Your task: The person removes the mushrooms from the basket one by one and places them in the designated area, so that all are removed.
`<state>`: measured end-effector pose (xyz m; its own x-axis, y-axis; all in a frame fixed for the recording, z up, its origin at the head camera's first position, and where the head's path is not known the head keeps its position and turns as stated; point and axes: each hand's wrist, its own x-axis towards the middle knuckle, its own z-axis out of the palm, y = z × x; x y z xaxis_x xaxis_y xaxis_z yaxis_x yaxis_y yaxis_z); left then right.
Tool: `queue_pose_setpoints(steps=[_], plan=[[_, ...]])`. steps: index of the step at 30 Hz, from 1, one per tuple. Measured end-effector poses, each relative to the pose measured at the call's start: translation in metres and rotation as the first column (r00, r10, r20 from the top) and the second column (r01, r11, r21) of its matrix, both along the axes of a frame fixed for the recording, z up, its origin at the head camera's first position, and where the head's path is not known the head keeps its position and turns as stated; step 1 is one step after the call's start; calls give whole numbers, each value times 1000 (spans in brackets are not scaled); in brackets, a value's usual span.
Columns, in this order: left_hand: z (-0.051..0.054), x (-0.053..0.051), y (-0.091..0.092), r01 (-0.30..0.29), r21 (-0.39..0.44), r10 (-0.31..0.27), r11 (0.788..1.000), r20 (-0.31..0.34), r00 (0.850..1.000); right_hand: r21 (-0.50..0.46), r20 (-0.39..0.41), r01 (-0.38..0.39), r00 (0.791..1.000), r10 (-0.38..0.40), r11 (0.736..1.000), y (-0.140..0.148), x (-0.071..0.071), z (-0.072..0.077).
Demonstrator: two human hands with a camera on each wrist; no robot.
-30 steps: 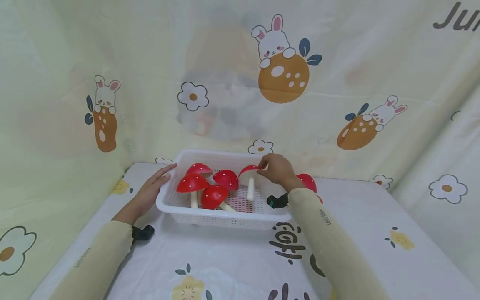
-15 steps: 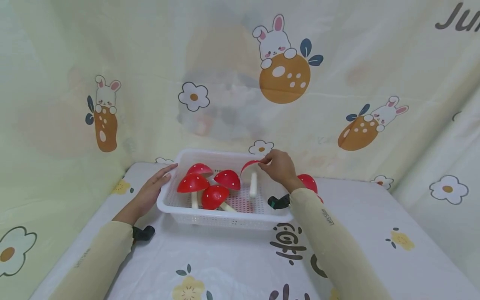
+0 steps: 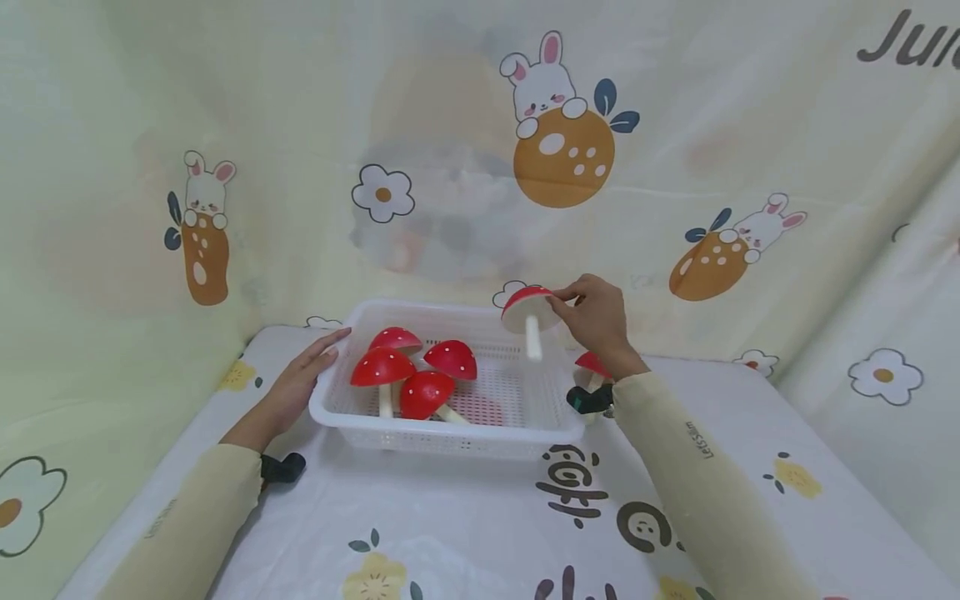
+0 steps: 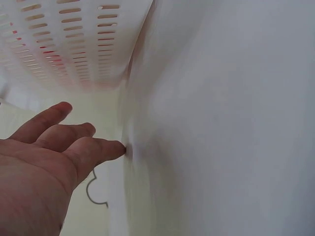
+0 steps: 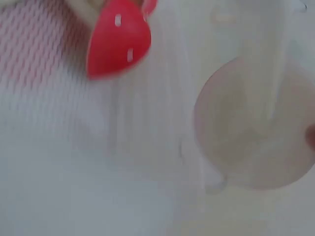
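Pinched at its cap's edge by my right hand [image 3: 596, 315], a toy mushroom [image 3: 528, 310] with a red cap and pale stem hangs stem down above the right part of a white plastic basket [image 3: 450, 428]. The right wrist view shows the pale underside of that cap, blurred. Fingers extended, my left hand [image 3: 291, 390] lies against the basket's left end. In the left wrist view the same hand [image 4: 42, 162] is beside the perforated basket wall [image 4: 74, 49]. Several other red mushrooms [image 3: 382, 367] with white dots sit in the basket's left half.
On the table to the right of the basket, partly behind my right wrist, is another red mushroom [image 3: 591, 364]. A printed white cloth [image 3: 435, 517] covers the table. Behind the basket rises a cream curtain [image 3: 450, 108] with rabbit and flower prints.
My right hand has lifted the mushroom from inside the basket and carried it up and to the right, above the rim. My left hand stays at the basket's left end.
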<state>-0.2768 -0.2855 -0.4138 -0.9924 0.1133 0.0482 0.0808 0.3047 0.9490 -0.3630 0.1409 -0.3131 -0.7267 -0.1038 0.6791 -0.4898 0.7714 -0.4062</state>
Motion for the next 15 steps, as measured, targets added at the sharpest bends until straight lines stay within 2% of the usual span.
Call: queue_pose_setpoints(steps=[5, 10, 12, 15], plan=[[0, 0, -1, -5, -1, 5, 1000, 0, 1000, -11, -18, 105, 994, -105, 994, 35, 1, 3], [-1, -1, -1, -5, -5, 5, 1000, -4, 1000, -20, -34, 216, 976, -216, 976, 79, 0, -7], [-2, -1, -1, -4, -4, 4, 1000, -5, 1000, -25, -23, 260, 965, -260, 965, 96, -1, -13], [-2, -1, -2, -3, -2, 3, 1000, -6, 1000, -27, 35, 327, 945, -326, 945, 119, 0, -23]])
